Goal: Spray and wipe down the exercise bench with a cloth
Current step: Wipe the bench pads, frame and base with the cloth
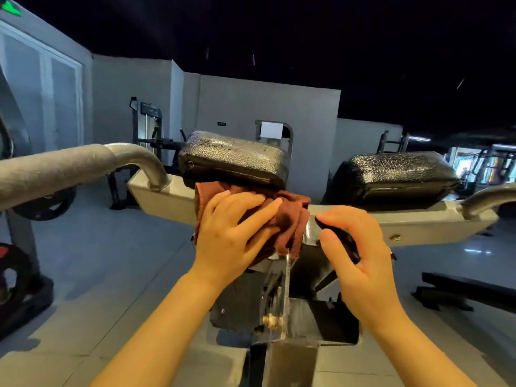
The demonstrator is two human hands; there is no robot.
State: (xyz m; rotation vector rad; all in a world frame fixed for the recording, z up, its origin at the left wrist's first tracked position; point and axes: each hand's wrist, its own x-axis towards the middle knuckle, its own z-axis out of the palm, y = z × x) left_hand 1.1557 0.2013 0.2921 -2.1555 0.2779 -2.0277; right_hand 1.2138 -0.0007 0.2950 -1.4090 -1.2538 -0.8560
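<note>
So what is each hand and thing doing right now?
Left hand: fingers spread, pressing the cloth against the frame.
Right hand: curled around a black knob.
Cloth: brown, bunched up, draped over the crossbar just under the left pad.
Black knob: gripped, mostly hidden.
Left pad: shiny, uncovered.
Right pad: shiny, untouched.
Crossbar: bare metal.

2 black pads, 1 cloth, 2 hands, 2 weight plates.
</note>
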